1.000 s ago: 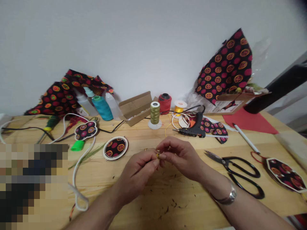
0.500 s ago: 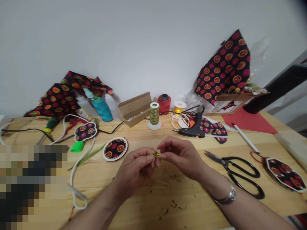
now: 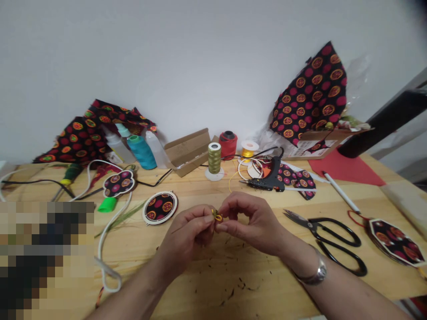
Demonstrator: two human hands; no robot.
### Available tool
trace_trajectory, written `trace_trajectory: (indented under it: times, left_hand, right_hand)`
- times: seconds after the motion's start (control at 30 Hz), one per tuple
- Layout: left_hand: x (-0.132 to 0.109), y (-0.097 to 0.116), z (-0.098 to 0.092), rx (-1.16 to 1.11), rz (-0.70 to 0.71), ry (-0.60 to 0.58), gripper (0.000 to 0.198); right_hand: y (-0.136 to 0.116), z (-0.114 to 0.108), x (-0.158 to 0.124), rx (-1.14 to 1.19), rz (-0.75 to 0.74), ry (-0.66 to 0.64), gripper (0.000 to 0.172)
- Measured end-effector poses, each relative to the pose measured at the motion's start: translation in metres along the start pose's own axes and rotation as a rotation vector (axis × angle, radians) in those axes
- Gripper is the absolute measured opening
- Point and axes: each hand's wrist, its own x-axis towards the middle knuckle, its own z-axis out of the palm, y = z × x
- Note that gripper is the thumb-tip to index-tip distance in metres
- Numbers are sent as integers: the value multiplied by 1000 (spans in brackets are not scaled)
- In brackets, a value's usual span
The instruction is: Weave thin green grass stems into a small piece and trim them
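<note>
Over the middle of the wooden table, my left hand [image 3: 191, 231] pinches a small knotted piece of yellow cord [image 3: 217, 217] with a dark olive part beside it. The cord forms a little loop between my fingertips. My right hand [image 3: 248, 220] comes in from the other side, thumb and index finger closed around the cord's right edge. Fingers hide most of the small piece. A round fabric-covered disc [image 3: 160, 207] with a pale rim lies left of my left hand. Black-handled scissors [image 3: 328, 238] rest right of my right hand.
A black glue gun [image 3: 267, 180] lies beyond my right hand. Behind stand an olive thread spool [image 3: 214, 159], a red spool [image 3: 228, 146], a yellow cord spool [image 3: 248, 150] and an open cardboard box [image 3: 190, 153]. A white cable [image 3: 103, 249] loops at left; an octagonal fabric piece [image 3: 396, 242] lies right.
My right hand has shifted slightly left and down, closer to the left fingers. The yellow loop now shows more clearly between the fingertips. The left hand stays nearly in place.
</note>
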Motion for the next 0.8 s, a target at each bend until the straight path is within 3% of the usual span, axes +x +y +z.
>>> trace_trajectory:
  times: [0.17, 0.57, 0.8]
  left_hand:
    - [-1, 0, -1, 56, 26, -38, 22]
    - [-2, 0, -2, 136, 51, -65, 20]
    - [-2, 3, -1, 119, 28, -88, 16]
  right_hand:
    - [1, 1, 0, -57, -30, 27, 4]
    - [1, 1, 0, 16, 30, -29, 6]
    - [-1, -1, -1, -6, -34, -63, 7]
